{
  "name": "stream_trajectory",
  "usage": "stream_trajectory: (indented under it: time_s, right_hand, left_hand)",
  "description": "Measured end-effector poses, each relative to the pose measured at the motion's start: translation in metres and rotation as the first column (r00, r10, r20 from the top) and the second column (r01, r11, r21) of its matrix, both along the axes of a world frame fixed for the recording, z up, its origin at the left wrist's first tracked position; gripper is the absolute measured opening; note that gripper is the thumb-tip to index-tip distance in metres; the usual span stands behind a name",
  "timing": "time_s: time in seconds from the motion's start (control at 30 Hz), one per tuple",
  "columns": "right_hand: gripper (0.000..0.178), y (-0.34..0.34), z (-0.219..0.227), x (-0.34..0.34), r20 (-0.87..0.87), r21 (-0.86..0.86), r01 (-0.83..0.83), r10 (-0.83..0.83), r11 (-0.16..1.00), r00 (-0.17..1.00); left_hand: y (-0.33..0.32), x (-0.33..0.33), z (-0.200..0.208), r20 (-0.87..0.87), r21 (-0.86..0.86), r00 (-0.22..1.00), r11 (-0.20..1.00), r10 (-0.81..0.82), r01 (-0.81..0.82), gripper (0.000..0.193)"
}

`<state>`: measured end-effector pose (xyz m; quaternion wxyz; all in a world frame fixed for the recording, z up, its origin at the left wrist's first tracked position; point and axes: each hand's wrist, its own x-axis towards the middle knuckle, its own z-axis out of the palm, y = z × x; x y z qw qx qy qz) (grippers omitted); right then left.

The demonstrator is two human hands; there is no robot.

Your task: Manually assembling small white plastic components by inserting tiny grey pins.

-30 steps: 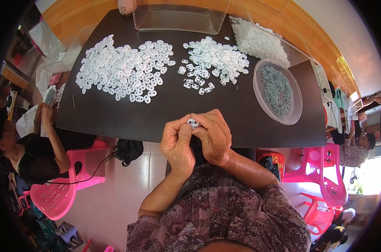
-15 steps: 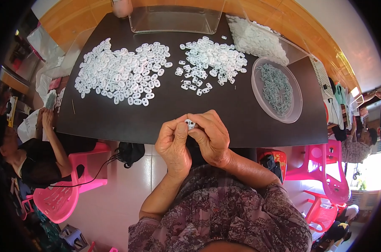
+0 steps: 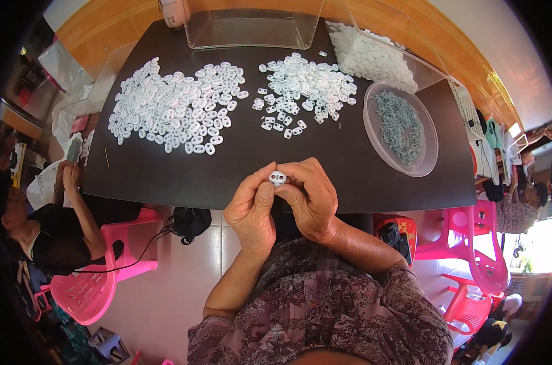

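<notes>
A small white two-hole plastic cord lock [image 3: 278, 177] is pinched between both hands above the front edge of the dark table [image 3: 185, 176]. My left hand [image 3: 251, 210] grips it from the left with thumb and forefinger. From the right, my right hand [image 3: 311, 198] closes on it with thumb and fingertips. Both holes of the piece face up toward me. Beyond the hands lie a wide pile of white oval two-hole pieces [image 3: 179, 109] on the left and a smaller pile of white two-hole pieces [image 3: 309, 85] right of centre.
A clear round bowl [image 3: 432, 146] of small grey-green springs [image 3: 400, 128] stands at the right. Behind it lies a clear bag of white pieces [image 3: 373, 58]. A clear bin [image 3: 248, 45] is at the back. A thin stick [image 3: 106, 156] lies left. Another person [image 3: 57, 225] sits at left.
The cord lock has tipped slightly between my fingers, and my right fingers have shifted a little rightward. Both hands keep hold of it.
</notes>
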<state>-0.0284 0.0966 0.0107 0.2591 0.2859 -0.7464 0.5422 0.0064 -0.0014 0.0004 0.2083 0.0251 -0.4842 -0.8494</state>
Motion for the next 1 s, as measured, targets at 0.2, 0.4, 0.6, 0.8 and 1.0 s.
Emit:
stream_trajectory:
  time_s: [0.2, 0.4, 0.6, 0.8, 1.0]
  right_hand:
    - [0.023, 0.000, 0.001, 0.000, -0.009, 0.008, 0.004, -0.004, 1.000, 1.000]
    - [0.021, 0.001, -0.001, 0.000, -0.073, 0.039, 0.040, -0.037, 0.998, 0.997]
    - [0.020, 0.003, -0.001, 0.001, -0.142, 0.031, 0.047, -0.042, 0.998, 0.989]
    - [0.017, 0.010, 0.000, 0.003, -0.212, 0.039, 0.046, -0.037, 0.998, 0.977]
    - [0.026, 0.033, 0.009, 0.007, -0.254, 0.002, 0.056, -0.053, 0.998, 0.966]
  left_hand:
    - [0.007, 0.000, -0.005, -0.026, 0.030, 0.998, 0.998, 0.057, -0.056, 0.023]
    - [0.015, -0.001, -0.006, -0.058, -0.064, 0.989, 0.988, 0.135, -0.139, 0.022]
    - [0.018, 0.000, -0.007, -0.108, -0.136, 0.986, 0.981, 0.125, -0.139, 0.021]
    - [0.026, 0.004, 0.002, -0.144, -0.256, 0.978, 0.949, 0.150, -0.184, 0.024]
    - [0.045, 0.005, 0.013, -0.237, -0.378, 0.961, 0.897, 0.144, -0.228, 0.024]
